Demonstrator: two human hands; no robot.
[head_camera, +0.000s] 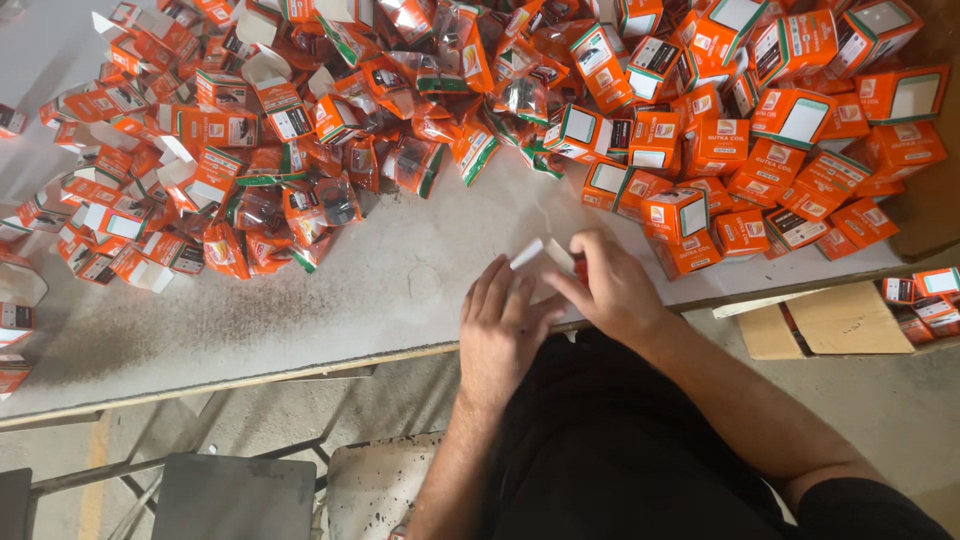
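Orange and white, a small carton (548, 255) sits at the near edge of the grey bench (300, 310), pinched between both hands. Left hand (505, 335) presses its fingers flat against the carton's near side; right hand (615, 290) curls over its top, fingers closed. Beyond the carton lies a heap of orange boxes (480, 110).

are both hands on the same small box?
Yes: the left hand and right hand meet around one small orange-and-white box at the table edge.
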